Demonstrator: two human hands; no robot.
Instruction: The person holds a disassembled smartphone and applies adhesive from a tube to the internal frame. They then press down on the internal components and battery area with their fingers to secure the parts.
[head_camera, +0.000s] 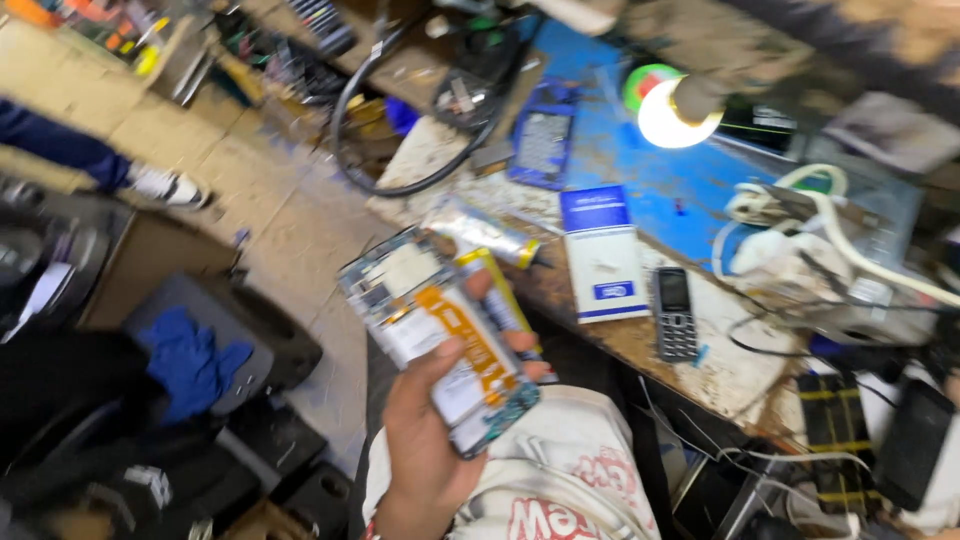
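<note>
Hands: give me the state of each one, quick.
Left hand: closed on an opened phone, its insides facing up.
Right hand: not in view.

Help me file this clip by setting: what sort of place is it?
Most likely a small phone repair workshop. A hand holds an opened phone with its insides bared, a keypad phone and tangled cables lie on the worn workbench, lit by a bare bulb.

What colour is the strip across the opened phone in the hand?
Orange-yellow, on the opened phone held by the left hand; head view.
</note>
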